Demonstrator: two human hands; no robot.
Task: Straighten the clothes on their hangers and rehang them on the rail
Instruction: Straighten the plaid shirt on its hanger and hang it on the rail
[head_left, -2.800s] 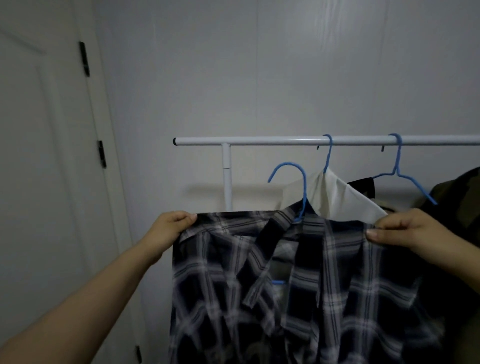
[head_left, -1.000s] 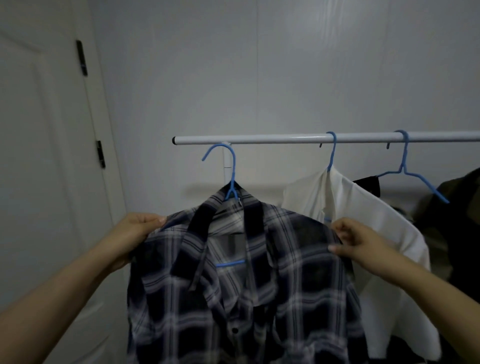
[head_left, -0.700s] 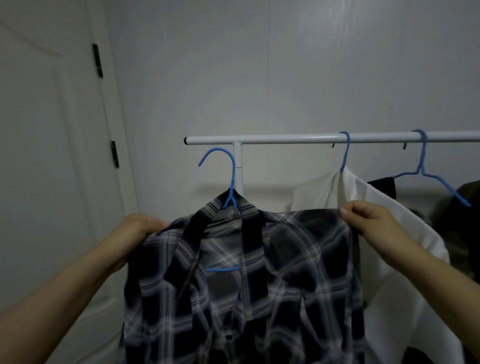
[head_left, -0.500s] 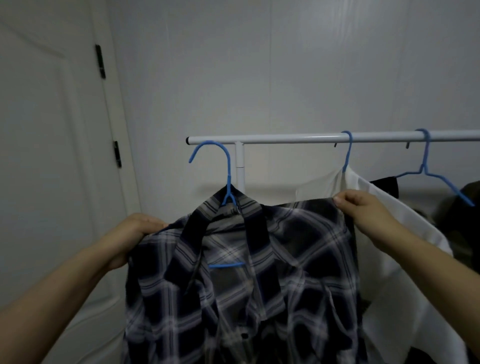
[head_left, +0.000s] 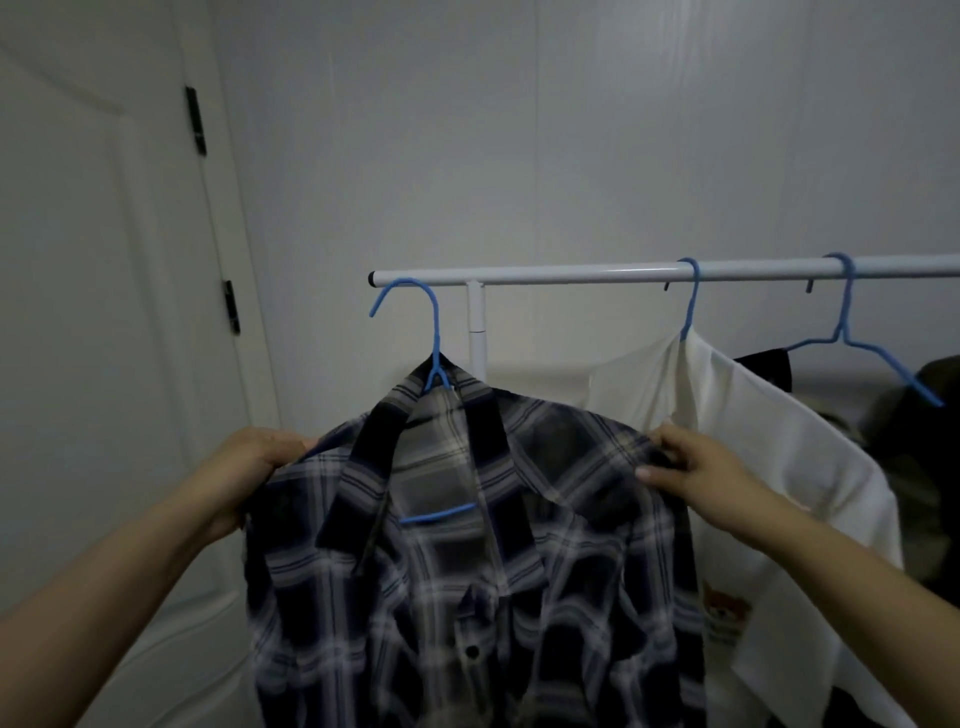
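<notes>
A dark blue and white plaid shirt (head_left: 467, 561) sits on a blue hanger (head_left: 435, 343), held up in front of the white rail (head_left: 571, 274). The hanger's hook is just below the rail's left end, off the rail. My left hand (head_left: 254, 467) grips the shirt's left shoulder. My right hand (head_left: 685, 467) holds its right shoulder. The hanger's lower bar shows through the open collar.
A white shirt (head_left: 769, 467) hangs on a blue hanger (head_left: 691, 301) to the right. Further right an empty blue hanger (head_left: 852, 332) hangs on the rail, beside dark garments (head_left: 924, 415). A white door (head_left: 93, 312) stands at the left, a white wall behind.
The plaid shirt has been squared on its hanger and carried left towards the rail's end. The hook has risen closer to the rail. My right hand dropped slightly on the shoulder.
</notes>
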